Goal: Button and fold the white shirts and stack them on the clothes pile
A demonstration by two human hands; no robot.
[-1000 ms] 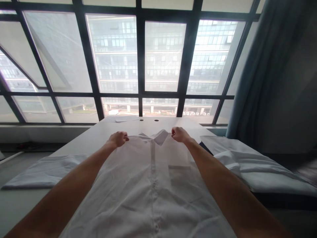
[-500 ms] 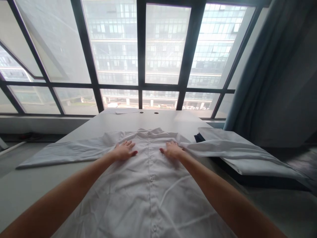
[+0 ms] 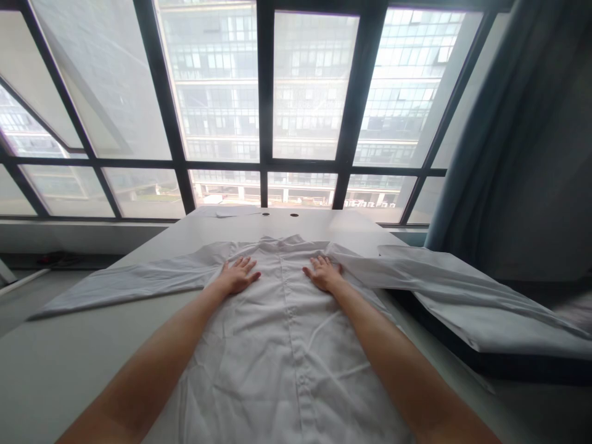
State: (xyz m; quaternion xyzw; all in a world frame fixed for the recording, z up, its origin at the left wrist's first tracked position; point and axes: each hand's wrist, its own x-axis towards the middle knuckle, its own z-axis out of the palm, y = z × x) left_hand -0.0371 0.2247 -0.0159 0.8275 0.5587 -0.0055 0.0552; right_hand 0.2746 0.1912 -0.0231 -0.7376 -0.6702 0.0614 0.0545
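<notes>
Shifted since the prior frame: both hands, slightly up the shirt toward the collar. Left hand (image 3: pixel 237 276) and right hand (image 3: pixel 324 274) rest flat, fingers spread, gripping nothing, on a white button-front shirt (image 3: pixel 282 351) lying on a white table (image 3: pixel 194 228), sleeves outstretched.

Plain white cotton button-front shirt (image 3: pixel 282 370), pale grey tabletop (image 3: pixel 69 364) under the shirt, black window frame grid (image 3: pixel 264 92) beyond the shirt, slate-blue fabric curtain (image 3: pixel 499 123) right of the shirt
</notes>
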